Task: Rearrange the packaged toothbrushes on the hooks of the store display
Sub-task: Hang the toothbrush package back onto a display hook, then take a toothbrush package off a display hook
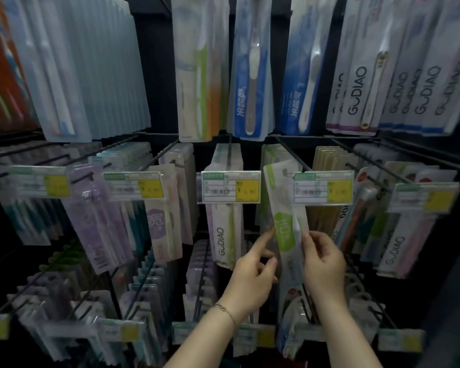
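Observation:
A long toothbrush pack with a green label [284, 229] hangs tilted on a hook in the middle row, its top near a price tag [323, 187]. My right hand [322, 261] pinches the pack's right edge at mid-height. My left hand [252, 269] is at the pack's left edge with its forefinger stretched up along it and the other fingers loosely curled. More packs hang behind this one on the same hook [287, 152].
Rows of packaged toothbrushes fill black wire hooks above, beside and below. A white GUDIAO pack [223, 235] hangs just left of my hands, purple packs [101, 221] further left. Price tags [230, 186] jut out at the hook tips. Lower-row hooks [199, 282] lie under my wrists.

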